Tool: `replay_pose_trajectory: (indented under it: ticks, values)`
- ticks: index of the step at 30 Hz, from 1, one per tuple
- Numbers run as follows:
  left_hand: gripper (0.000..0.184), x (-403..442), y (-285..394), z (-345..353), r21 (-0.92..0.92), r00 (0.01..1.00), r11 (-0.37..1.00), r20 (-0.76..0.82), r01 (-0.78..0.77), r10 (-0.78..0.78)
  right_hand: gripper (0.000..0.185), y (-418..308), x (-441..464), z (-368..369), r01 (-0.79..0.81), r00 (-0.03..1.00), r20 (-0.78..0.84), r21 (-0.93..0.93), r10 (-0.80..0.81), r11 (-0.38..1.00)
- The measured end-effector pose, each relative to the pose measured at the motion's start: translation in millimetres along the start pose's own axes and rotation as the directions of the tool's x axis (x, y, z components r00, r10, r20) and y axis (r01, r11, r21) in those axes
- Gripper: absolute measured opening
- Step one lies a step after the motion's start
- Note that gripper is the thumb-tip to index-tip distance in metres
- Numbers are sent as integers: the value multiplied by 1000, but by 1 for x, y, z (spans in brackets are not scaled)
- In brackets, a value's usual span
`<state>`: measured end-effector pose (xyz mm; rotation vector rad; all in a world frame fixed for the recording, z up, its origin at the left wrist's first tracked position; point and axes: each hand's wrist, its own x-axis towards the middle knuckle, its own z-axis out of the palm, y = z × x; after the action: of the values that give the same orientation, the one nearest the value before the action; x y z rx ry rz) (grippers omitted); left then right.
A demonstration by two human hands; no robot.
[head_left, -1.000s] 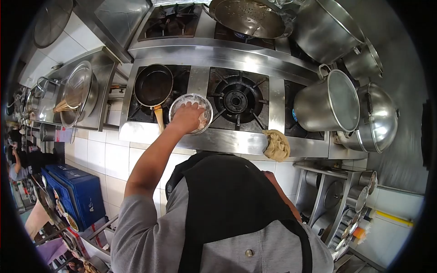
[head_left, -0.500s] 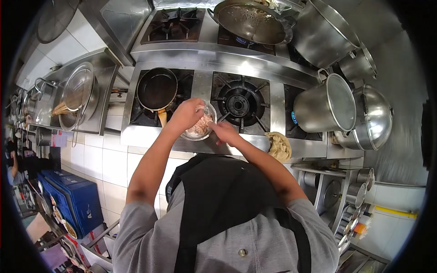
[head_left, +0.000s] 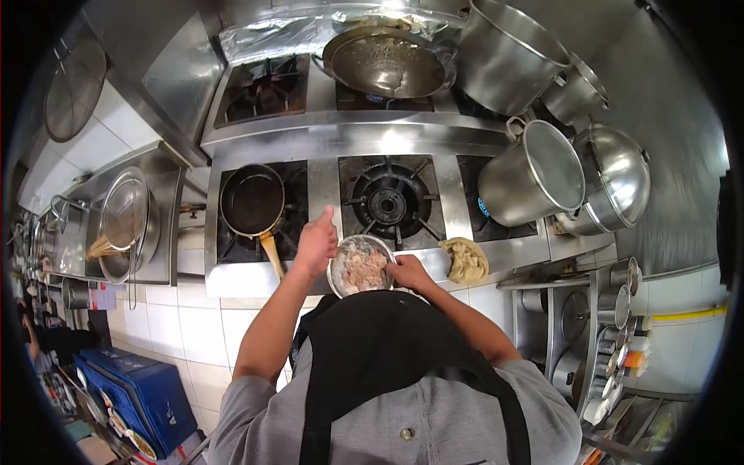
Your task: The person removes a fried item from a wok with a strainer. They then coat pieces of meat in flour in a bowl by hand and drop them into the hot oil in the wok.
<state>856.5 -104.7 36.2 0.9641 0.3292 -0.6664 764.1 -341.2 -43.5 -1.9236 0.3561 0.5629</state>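
Observation:
A round metal bowl (head_left: 336,280) with a pale pink, crumbly mixture (head_left: 363,265) in it is close to my apron, at the stove's front edge. My right hand (head_left: 409,272) grips the bowl's right rim. Just outside its left rim is my left hand (head_left: 316,246), thumb pointing up and the other fingers curled in. I see nothing in that hand, and whether it touches the bowl is unclear. Left of it, a dark frying pan (head_left: 253,200) sits on a burner, its wooden handle (head_left: 273,254) pointing toward me.
An unlit burner (head_left: 387,204) lies beyond the bowl. A crumpled tan cloth (head_left: 465,260) rests on the front edge. A tall pot (head_left: 535,174) stands by a blue flame at right. A large wok (head_left: 387,66) is at the back. Strainers (head_left: 124,217) lie on the left counter.
My left hand has come out of the bowl to its left side, thumb raised. The bowl is nearer my body, with my right hand on its rim. The camera view has shifted.

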Motion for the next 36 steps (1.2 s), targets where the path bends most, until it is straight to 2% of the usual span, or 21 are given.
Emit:
replay_pose_trajectory:
  ticks: [2,4,6,7,10,14,16,17,18,20,21,22,23,24,26,28,29,30,32,34,36]
  values:
    - [50,4,-4,24,116,984,988,-129,-105,120,33,2,-6,-13,-21,999,-27,43,22,999]
    - [48,15,-9,33,160,982,980,-130,-117,139,28,14,-8,-26,-44,997,-52,92,48,995]
    - [37,33,-13,34,275,999,961,-8,-41,45,28,32,2,-38,32,988,-148,-38,-37,999]
    - [20,33,-12,42,192,997,981,58,31,-43,29,40,6,-40,80,977,-202,27,-73,996]
    - [10,26,-10,63,134,981,991,191,16,-41,30,37,-10,-62,28,985,-169,-65,-38,997]
    - [11,44,-15,64,365,942,923,252,121,-224,33,40,-22,-70,-9,996,-91,93,18,996]
    - [16,54,-5,82,449,953,887,204,110,-222,35,47,-23,-73,-30,995,-89,80,37,996]
    - [21,56,13,100,639,977,758,215,-133,-11,36,53,-21,-74,-30,996,-83,70,36,997]
    - [26,61,32,119,778,943,533,273,-332,189,36,57,-20,-75,-33,996,-76,61,38,998]
    - [33,101,88,135,748,833,381,425,-543,354,37,58,-24,-79,-31,997,-71,83,37,996]
    - [30,90,119,162,745,862,446,364,-496,352,37,56,-27,-81,-31,997,-64,100,38,994]
    - [29,116,142,170,780,850,383,342,-495,401,37,54,-30,-82,-31,997,-66,105,38,994]
    - [28,158,163,162,785,627,-132,572,-605,529,38,53,-34,-84,-46,997,-60,104,52,994]
    - [29,159,177,180,828,620,-265,550,-495,559,39,53,-35,-86,-60,996,-54,100,66,993]
    - [28,167,196,203,849,653,-307,528,-431,543,40,63,-31,-84,-20,997,-73,74,26,997]
    - [30,178,211,224,911,822,-370,349,-185,449,41,73,-29,-81,17,996,-93,50,-13,999]
    - [33,222,218,214,872,860,-485,302,-74,411,38,75,-29,-80,2,995,-97,76,5,997]
    - [33,224,220,220,868,860,-491,310,-81,406,35,80,-28,-78,-13,995,-102,103,24,995]
    - [33,228,224,231,867,920,-496,150,55,363,34,90,-24,-75,7,992,-124,95,5,995]
    - [30,230,223,236,888,935,-452,88,83,343,33,92,-24,-76,40,991,-122,-57,-47,998]
    - [29,241,223,232,910,922,-398,55,112,384,37,94,-27,-77,12,994,-112,24,-9,1000]
